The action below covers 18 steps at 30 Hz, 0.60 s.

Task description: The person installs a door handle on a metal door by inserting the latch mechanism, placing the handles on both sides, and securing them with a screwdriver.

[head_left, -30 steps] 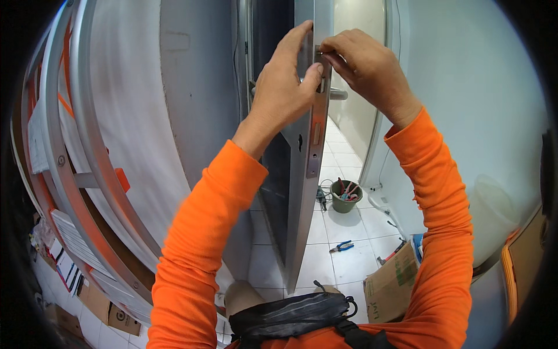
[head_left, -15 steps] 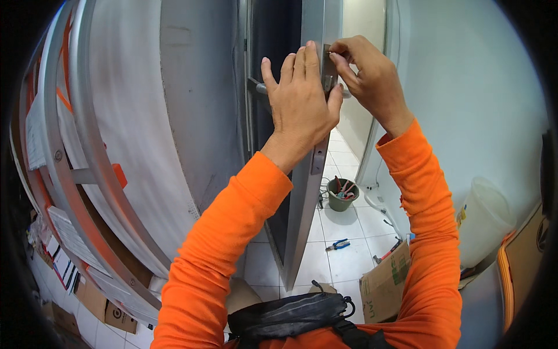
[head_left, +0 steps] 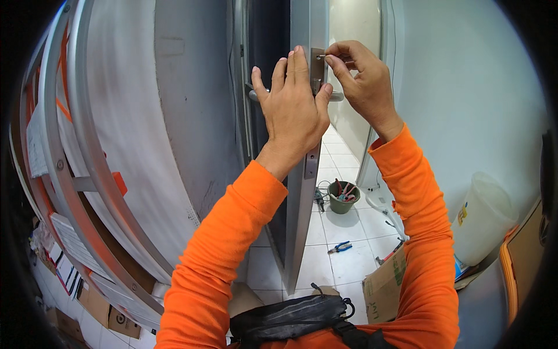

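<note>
A grey metal door [head_left: 301, 232] stands ajar in front of me, its edge facing me. My left hand [head_left: 293, 110] rests against the door's face with its fingers stretched upward and its thumb near the edge. A metal lock plate [head_left: 317, 68] is set in the edge, and lever handles [head_left: 336, 96] stick out on both sides. With thumb and forefinger, my right hand [head_left: 363, 75] pinches a small screw [head_left: 321, 57] at the upper part of the lock plate. Farther down the edge sits a second metal plate [head_left: 311, 164].
On the tiled floor are a green bucket [head_left: 342, 205] of tools and blue-handled pliers [head_left: 340, 247]. A cardboard box [head_left: 383, 288] stands near my right arm, a translucent bin [head_left: 483, 221] by the right wall. A metal ladder [head_left: 87, 116] leans at the left. A black pouch [head_left: 290, 317] hangs at my waist.
In the view, the door and both hands have shifted slightly left. My right hand has drawn back a little from the lock plate, baring the screw between its fingertips.
</note>
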Available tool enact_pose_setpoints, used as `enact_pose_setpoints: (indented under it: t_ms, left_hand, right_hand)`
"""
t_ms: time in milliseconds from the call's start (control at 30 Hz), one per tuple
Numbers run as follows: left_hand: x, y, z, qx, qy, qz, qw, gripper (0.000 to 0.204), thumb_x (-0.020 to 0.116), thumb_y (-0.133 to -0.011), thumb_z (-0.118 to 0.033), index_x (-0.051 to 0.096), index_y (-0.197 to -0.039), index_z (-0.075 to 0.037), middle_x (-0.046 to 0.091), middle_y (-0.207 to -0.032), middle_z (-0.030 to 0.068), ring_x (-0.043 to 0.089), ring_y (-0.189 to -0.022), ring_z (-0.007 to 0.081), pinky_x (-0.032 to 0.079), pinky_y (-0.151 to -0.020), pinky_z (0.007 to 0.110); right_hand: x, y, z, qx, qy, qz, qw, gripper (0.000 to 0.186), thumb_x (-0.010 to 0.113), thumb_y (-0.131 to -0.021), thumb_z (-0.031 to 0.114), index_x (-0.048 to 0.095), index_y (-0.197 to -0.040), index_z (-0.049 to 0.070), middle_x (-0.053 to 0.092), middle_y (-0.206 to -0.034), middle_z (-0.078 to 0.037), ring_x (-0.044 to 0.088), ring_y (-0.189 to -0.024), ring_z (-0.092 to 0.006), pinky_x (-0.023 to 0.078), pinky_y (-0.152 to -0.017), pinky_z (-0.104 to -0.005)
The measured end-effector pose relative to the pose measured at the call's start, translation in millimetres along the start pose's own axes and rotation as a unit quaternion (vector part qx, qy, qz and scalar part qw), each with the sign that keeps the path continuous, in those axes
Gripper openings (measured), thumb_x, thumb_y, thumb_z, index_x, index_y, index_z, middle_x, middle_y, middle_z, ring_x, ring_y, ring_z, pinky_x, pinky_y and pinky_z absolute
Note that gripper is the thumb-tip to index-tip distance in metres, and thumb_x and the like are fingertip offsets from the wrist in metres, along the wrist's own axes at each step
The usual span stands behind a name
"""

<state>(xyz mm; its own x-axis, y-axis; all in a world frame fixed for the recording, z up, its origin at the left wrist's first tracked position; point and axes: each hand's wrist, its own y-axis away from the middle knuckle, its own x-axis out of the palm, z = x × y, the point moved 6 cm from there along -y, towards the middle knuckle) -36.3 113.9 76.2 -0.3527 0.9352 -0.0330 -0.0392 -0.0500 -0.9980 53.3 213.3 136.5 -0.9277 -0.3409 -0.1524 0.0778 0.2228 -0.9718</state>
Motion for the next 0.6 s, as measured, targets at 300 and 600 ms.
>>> enact_pose_setpoints:
  t_ms: [300,600]
  left_hand:
    - [-12.5,-2.5,2.8,0.021,-0.007,-0.034,0.999,0.064,0.057,-0.098,-0.03,0.043,-0.146,0.011,0.059,-0.137,0.0241,0.048,-0.138,0.0359,0.01,-0.12,0.064]
    - [-3.7,-2.6,0.9,0.026,0.013,-0.056,0.998,0.062,0.062,-0.093,-0.026,0.047,-0.14,0.012,0.061,-0.134,0.0226,0.05,-0.134,0.036,0.011,-0.12,0.065]
  right_hand:
    - [5.4,-10.9,26.2,-0.124,0.152,0.029,0.98,0.013,0.071,-0.093,0.017,0.066,-0.103,0.009,0.069,-0.092,-0.003,0.071,-0.077,-0.0214,0.056,-0.064,-0.0298]
    - [12.2,-12.4,29.2,-0.175,0.304,0.036,0.936,0.012,0.065,-0.097,0.025,0.061,-0.098,0.014,0.065,-0.086,-0.001,0.068,-0.07,-0.0213,0.053,-0.055,-0.0321]
